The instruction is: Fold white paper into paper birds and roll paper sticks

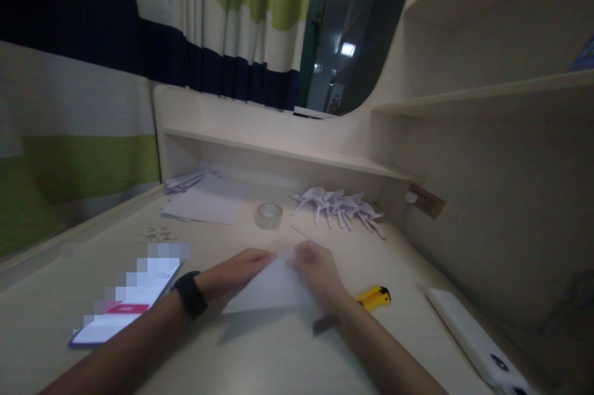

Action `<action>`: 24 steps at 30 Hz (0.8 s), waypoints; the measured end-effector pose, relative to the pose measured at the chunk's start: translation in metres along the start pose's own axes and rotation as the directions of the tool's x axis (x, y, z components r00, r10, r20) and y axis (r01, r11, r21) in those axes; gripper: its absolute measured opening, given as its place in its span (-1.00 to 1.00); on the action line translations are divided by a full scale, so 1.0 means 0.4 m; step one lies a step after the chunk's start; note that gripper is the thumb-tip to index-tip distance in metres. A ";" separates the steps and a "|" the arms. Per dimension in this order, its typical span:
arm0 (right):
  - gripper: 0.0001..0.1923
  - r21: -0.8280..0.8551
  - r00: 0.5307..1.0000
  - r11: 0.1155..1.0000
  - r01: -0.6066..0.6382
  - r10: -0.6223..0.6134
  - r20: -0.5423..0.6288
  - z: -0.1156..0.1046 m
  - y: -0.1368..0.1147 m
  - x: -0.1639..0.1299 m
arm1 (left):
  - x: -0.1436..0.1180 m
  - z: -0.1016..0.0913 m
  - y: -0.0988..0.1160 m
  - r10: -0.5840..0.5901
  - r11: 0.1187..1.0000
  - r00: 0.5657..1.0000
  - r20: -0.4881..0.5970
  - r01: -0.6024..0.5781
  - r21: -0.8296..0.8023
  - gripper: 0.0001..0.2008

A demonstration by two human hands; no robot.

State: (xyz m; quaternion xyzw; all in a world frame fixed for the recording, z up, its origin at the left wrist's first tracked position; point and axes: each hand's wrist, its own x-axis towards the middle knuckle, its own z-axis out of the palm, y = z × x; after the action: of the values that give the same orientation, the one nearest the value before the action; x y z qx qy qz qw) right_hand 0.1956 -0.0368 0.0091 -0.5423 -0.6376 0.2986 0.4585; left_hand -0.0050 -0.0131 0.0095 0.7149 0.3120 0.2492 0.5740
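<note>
A sheet of white paper (266, 290) is raised slightly above the desk, its lower edge casting a shadow. My left hand (245, 268), below a black wristband, is closed on the sheet's upper left edge. On the other side my right hand (318, 268) pinches its top corner, fingers curled and somewhat blurred. Just behind my right hand lies a thin white paper stick (307, 234), partly hidden by it. Under my right forearm is a yellow and black utility knife (375, 298), its middle covered by the arm.
Folded paper pinwheels (338, 203) are heaped at the back right, beside a roll of clear tape (268, 216). White sheets (208, 200) and rolled paper sticks (188, 181) lie back left, near small pale bits (158, 234). A lit phone (125, 314) and a white device (468, 333) flank my arms.
</note>
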 end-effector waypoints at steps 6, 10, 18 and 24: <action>-0.89 -0.002 0.951 0.951 0.310 -0.310 -0.010 -0.019 0.010 0.001 | -0.004 0.037 -0.031 -0.115 0.957 0.991 0.071 0.130 -0.259 -0.44; -0.87 0.012 0.930 0.932 0.361 -0.361 0.075 -0.056 -0.005 0.003 | 0.002 0.024 -0.040 -0.064 0.969 0.997 -0.031 0.055 -0.243 -0.49; -0.92 0.071 0.859 0.922 0.381 -0.381 0.343 -0.151 0.019 0.030 | -0.010 -0.002 -0.005 0.012 0.976 0.880 -0.475 -0.113 -0.185 -0.58; -0.76 0.119 0.938 0.985 0.121 -0.153 0.312 -0.081 0.054 0.021 | -0.008 -0.002 -0.007 0.095 0.994 0.757 -0.646 -0.104 0.025 -0.59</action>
State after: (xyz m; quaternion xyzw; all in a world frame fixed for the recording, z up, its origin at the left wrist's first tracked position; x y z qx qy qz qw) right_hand 0.2341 -0.0274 0.0053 -0.4179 -0.7241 0.3808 0.3949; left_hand -0.0084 -0.0145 0.0069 0.5971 0.4504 0.5123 0.4220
